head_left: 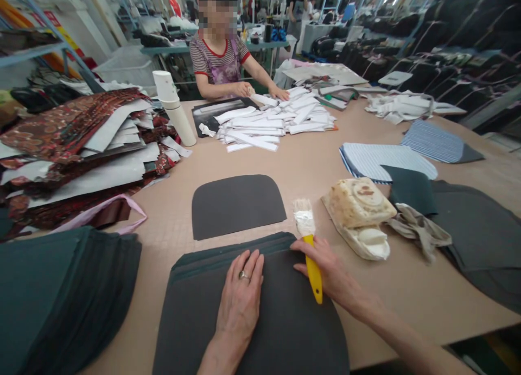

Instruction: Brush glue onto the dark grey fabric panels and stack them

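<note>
Left hand [241, 304] lies flat on the stack of sheets [195, 321]; right hand [331, 269], apart, grips the brush [313, 266] over the stack's corner, perhaps touching; press evenly so edges don't slip

The brush [312, 264] is yellow-handled (bristles [302, 205] whitish), panels [288, 315] dark grey, fabric [432, 140] blue-striped.

Rests the left grip [242, 296] on the stack of dark sheets [293, 321]; holds in the right grip [331, 264] the yellow-handled brush [313, 266], near to the stained container [354, 204] on the bench [309, 163].
</note>
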The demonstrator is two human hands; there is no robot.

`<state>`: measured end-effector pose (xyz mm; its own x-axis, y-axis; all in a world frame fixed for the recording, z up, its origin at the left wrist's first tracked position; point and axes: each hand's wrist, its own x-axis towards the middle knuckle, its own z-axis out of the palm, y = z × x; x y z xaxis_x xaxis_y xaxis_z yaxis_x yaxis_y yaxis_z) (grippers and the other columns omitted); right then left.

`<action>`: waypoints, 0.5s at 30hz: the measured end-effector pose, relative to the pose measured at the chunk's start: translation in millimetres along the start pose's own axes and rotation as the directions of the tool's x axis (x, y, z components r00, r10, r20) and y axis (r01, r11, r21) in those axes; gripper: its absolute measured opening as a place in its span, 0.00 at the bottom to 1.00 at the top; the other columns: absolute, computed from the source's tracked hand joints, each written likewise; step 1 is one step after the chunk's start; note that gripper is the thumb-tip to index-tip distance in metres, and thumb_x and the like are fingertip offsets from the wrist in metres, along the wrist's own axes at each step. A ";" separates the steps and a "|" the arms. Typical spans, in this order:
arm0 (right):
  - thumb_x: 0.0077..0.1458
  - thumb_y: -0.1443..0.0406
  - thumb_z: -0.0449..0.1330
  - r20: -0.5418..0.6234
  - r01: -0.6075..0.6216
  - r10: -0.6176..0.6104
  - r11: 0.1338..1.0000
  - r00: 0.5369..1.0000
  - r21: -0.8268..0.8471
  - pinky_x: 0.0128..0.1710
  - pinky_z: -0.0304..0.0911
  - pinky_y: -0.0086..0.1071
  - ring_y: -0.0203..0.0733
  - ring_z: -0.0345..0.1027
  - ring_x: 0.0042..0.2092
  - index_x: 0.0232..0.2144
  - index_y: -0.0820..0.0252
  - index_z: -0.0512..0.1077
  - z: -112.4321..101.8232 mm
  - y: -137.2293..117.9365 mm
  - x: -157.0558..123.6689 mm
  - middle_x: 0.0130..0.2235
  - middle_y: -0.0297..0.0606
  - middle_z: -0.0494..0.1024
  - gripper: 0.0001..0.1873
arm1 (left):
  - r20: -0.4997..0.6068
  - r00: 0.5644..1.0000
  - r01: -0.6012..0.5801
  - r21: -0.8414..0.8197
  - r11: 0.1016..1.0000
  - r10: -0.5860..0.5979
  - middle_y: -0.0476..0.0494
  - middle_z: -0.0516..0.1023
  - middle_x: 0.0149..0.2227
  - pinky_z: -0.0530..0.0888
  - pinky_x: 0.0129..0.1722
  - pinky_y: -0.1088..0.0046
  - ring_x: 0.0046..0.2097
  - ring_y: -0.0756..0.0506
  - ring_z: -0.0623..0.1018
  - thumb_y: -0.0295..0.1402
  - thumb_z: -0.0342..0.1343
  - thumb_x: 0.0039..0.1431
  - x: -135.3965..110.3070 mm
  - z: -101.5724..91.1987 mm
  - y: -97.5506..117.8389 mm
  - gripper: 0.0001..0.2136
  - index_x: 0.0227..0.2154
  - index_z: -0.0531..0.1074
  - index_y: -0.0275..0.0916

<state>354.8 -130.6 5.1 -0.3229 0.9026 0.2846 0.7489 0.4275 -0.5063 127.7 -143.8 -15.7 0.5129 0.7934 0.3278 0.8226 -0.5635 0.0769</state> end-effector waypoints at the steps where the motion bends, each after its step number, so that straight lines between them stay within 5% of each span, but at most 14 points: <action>1: 0.52 0.71 0.60 0.000 -0.027 0.028 0.998 1.000 0.054 0.37 0.65 0.36 0.42 0.68 0.38 0.42 0.55 0.67 -0.3 0.3 0.1 0.36 0.37 0.74 0.15 | 0.007 1.000 0.005 -0.001 1.000 -0.005 0.41 0.72 0.54 0.73 0.51 0.60 0.55 0.40 0.69 0.23 0.45 0.60 0.0 0.2 0.1 0.18 0.54 0.64 0.34; 6: 0.56 0.67 0.57 0.020 -0.184 0.186 0.944 0.982 0.275 0.35 0.67 0.29 0.37 0.70 0.35 0.45 0.54 0.64 0.4 4.3 1.2 0.34 0.34 0.72 0.13 | 0.023 1.000 0.022 -0.015 1.000 -0.021 0.42 0.71 0.54 0.72 0.52 0.61 0.55 0.41 0.68 0.23 0.46 0.60 -0.8 0.6 0.1 0.21 0.57 0.59 0.34; 15: 0.57 0.64 0.56 -0.009 -0.272 0.286 0.921 0.958 0.279 0.36 0.67 0.30 0.38 0.72 0.36 0.41 0.56 0.68 14.4 11.9 6.0 0.35 0.36 0.75 0.08 | 0.070 0.997 0.025 -0.053 0.998 -0.022 0.44 0.69 0.56 0.70 0.54 0.61 0.57 0.41 0.66 0.22 0.47 0.58 -3.1 1.2 -1.8 0.24 0.59 0.57 0.35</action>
<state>353.5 -119.4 -11.0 -0.0897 0.9867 0.1356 0.6161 0.1619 -0.7709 124.9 -145.0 -18.0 0.5111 0.8196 0.2590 0.8211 -0.5546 0.1349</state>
